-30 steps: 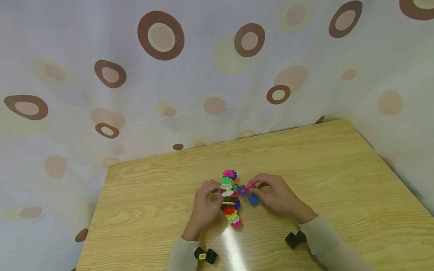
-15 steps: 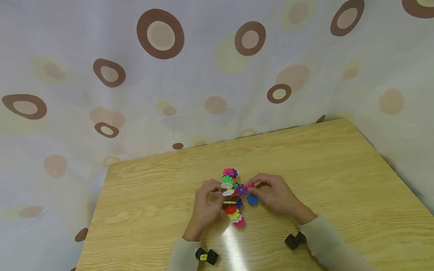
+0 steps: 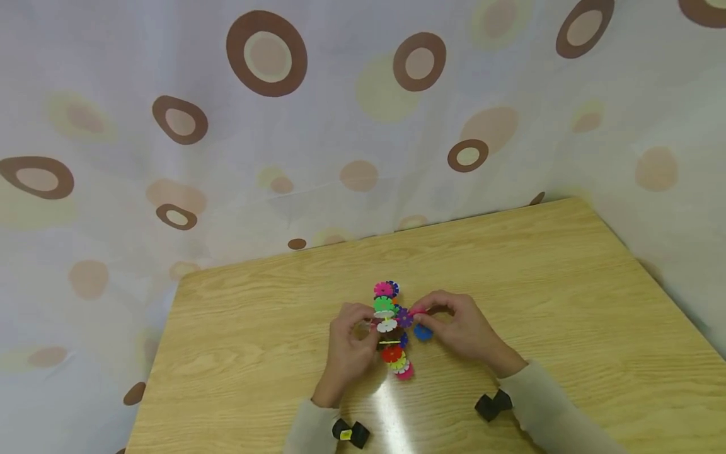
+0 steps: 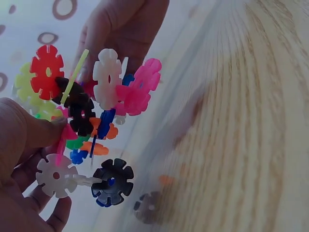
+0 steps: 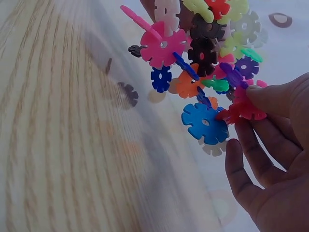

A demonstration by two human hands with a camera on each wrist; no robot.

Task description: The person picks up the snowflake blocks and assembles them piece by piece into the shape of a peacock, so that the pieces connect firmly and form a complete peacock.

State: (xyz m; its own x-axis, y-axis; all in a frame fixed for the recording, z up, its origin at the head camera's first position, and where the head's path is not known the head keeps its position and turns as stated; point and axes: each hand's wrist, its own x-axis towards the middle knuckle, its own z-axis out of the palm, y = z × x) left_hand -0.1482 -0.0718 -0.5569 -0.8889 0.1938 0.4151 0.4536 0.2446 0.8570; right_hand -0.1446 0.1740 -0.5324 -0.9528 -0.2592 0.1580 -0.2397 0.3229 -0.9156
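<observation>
Slotted plastic discs, joined edge to edge in many colours, form one branching build [image 3: 391,353] held between both hands. My left hand [image 3: 353,347] grips its left side; in the left wrist view the thumb presses a pink disc [image 4: 66,135], with a white disc [image 4: 56,175] and a black disc [image 4: 113,181] hanging below. On the other side, my right hand [image 3: 465,328] pinches a pinkish-red disc [image 5: 248,105] between thumb and fingers. Beside that one are a purple disc [image 3: 404,317] and a bright blue disc [image 5: 205,123]. Fingers and overlapping discs hide the middle of the build.
A wood-grain table [image 3: 272,315] lies beneath the hands, with a bright reflection near its front. Behind it hangs a pale curtain [image 3: 317,126] with brown and beige circles. Black wrist devices [image 3: 351,434] sit at both cuffs.
The left hand and the build have shifted slightly right, toward the right hand, and the build's lower end has swung right. The blue disc looks more tilted. The right hand has barely moved.
</observation>
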